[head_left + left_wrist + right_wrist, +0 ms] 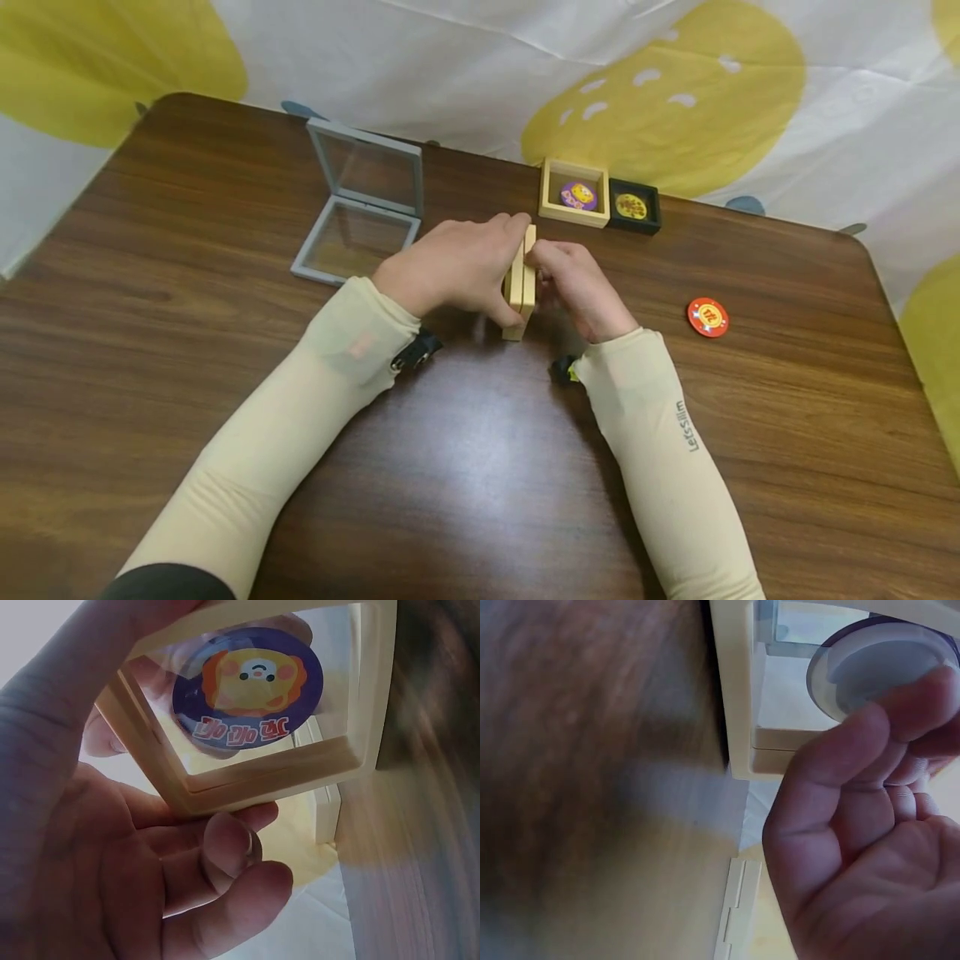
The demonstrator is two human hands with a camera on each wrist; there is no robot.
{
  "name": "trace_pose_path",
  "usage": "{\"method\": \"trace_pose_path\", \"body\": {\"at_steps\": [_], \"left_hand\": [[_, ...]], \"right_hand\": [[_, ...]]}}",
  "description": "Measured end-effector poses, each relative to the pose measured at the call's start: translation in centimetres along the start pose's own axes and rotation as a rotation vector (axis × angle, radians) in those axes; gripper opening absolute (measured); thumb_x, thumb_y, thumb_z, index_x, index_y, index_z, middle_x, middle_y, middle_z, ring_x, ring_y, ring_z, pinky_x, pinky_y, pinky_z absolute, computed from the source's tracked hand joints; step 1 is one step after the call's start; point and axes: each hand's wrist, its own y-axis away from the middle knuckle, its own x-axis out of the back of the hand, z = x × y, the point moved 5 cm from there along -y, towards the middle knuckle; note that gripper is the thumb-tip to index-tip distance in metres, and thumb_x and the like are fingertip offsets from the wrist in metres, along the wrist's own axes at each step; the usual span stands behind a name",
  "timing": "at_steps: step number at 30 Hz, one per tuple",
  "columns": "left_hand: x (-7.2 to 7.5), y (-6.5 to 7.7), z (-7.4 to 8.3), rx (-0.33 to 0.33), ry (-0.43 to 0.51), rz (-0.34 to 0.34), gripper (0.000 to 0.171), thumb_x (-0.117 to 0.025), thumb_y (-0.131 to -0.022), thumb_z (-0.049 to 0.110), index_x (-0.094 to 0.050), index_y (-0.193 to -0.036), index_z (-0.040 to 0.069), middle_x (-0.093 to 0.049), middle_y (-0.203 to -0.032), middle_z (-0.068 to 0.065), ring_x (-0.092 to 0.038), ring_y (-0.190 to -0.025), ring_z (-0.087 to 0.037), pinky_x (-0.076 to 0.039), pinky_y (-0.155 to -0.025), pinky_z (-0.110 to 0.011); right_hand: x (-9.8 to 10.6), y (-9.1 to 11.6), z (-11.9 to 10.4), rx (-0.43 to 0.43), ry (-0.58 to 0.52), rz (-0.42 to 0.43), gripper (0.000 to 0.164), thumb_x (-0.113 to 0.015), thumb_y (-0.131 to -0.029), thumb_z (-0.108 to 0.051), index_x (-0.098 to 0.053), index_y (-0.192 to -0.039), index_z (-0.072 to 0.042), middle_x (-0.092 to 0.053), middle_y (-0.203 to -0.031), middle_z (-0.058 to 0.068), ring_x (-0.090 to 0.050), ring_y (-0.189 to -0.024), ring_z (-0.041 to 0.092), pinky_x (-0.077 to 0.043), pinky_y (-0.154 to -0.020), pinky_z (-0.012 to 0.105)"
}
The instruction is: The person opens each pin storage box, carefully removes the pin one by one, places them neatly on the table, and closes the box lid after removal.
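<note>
A cream display frame (522,279) with clear film stands upright on the table, its two halves nearly together. My left hand (461,262) grips it from the left, thumb at its near edge and fingers toward its far edge. A round purple badge (247,688) with a yellow cartoon character sits within the film, appearing upside down in the left wrist view. My right hand (581,287) holds the frame's right side with curled fingers. In the right wrist view its fingertips (862,739) lie close by the badge's grey back (889,664); the exact contact is hidden.
Left of the hands, a grey display frame (357,198) stands hinged open. Behind them, a cream box frame (573,218) with a purple badge and a black box frame (634,225) with a gold coin stand together. A red round chip (708,317) lies to the right.
</note>
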Motion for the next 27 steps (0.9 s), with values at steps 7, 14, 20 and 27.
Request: {"method": "trace_pose_path", "body": {"at_steps": [7, 14, 20, 27], "left_hand": [[-0.09, 0.0, -0.17, 0.003, 0.012, -0.008, 0.075, -0.079, -0.063, 0.049, -0.039, -0.114, 0.011, -0.047, -0.1, -0.003, -0.056, -0.08, -0.024, -0.052, -0.073, -0.044], [-0.15, -0.04, -0.11, -0.008, 0.018, -0.005, 0.077, -0.079, -0.062, 0.049, -0.039, -0.116, 0.011, -0.048, -0.102, -0.003, -0.056, -0.082, -0.023, -0.052, -0.075, -0.044], [-0.12, -0.08, -0.14, -0.005, 0.023, -0.001, 0.076, -0.08, -0.062, 0.049, -0.039, -0.115, 0.012, -0.05, -0.102, -0.003, -0.056, -0.082, -0.023, -0.052, -0.075, -0.046], [-0.04, -0.1, -0.08, -0.008, 0.015, 0.0, 0.076, -0.08, -0.062, 0.05, -0.04, -0.115, 0.013, -0.052, -0.103, -0.002, -0.056, -0.084, -0.022, -0.052, -0.076, -0.046]], "right_hand": [[-0.15, 0.0, -0.11, 0.034, 0.093, 0.001, 0.026, -0.044, -0.087, -0.018, -0.061, -0.067, -0.012, -0.058, -0.051, -0.011, -0.054, -0.05, 0.007, -0.047, -0.054, 0.027], [-0.13, -0.13, -0.04, 0.025, 0.044, -0.011, 0.028, -0.041, -0.088, -0.014, -0.06, -0.068, -0.012, -0.059, -0.056, -0.009, -0.056, -0.052, 0.007, -0.049, -0.053, 0.024], [-0.12, -0.12, -0.12, 0.041, 0.033, -0.027, 0.027, -0.039, -0.089, -0.013, -0.06, -0.072, -0.009, -0.06, -0.059, -0.008, -0.056, -0.054, 0.006, -0.049, -0.054, 0.022], [-0.08, -0.12, -0.2, 0.04, 0.044, -0.041, 0.028, -0.037, -0.09, -0.012, -0.06, -0.077, -0.006, -0.063, -0.062, -0.008, -0.06, -0.058, 0.006, -0.052, -0.057, 0.022]]}}
